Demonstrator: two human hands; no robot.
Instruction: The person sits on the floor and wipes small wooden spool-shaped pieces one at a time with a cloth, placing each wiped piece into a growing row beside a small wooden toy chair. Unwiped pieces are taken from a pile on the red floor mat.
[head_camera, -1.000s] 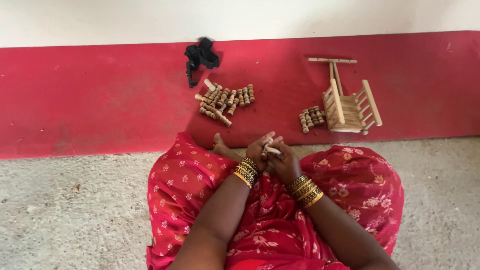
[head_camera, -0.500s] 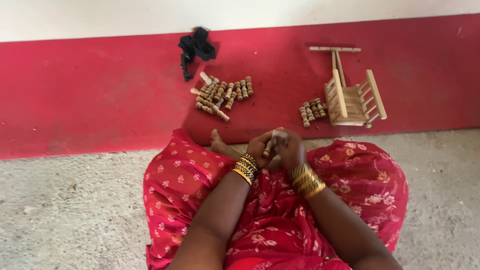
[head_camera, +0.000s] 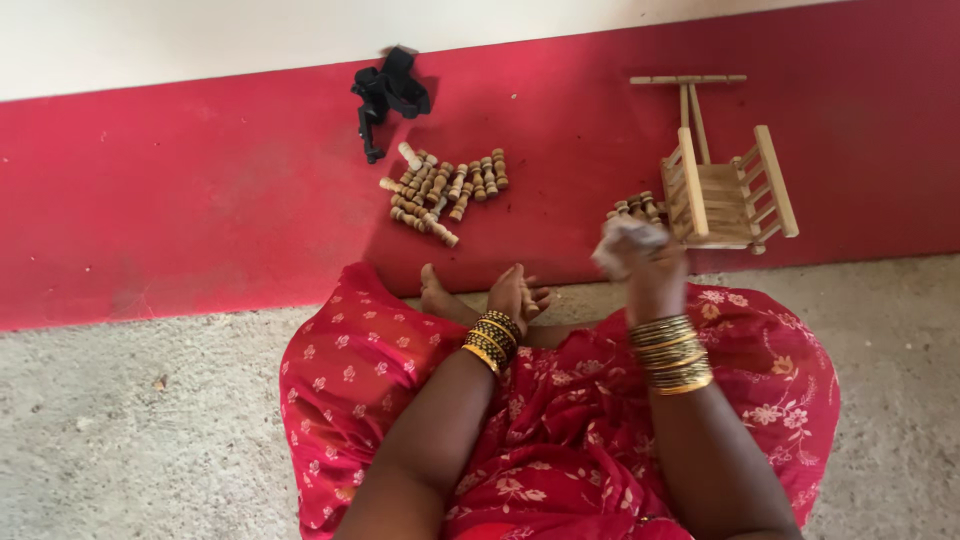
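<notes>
I sit cross-legged in a red patterned dress. My left hand rests against my bare foot, fingers loosely apart, with nothing visible in it. My right hand is lifted and blurred, closed around a pale crumpled piece. It hovers just in front of a small cluster of turned wooden pegs and beside a small wooden slatted cart. A larger pile of similar pegs lies on the red floor strip ahead of my left knee.
A black clamp-like object lies at the foot of the white wall. The red painted strip runs across the view. Rough grey concrete floor lies on both sides of my knees.
My hands were together over my lap, working a small piece. They have parted: the right hand rose toward the cart and small peg cluster, and the left stayed by my foot.
</notes>
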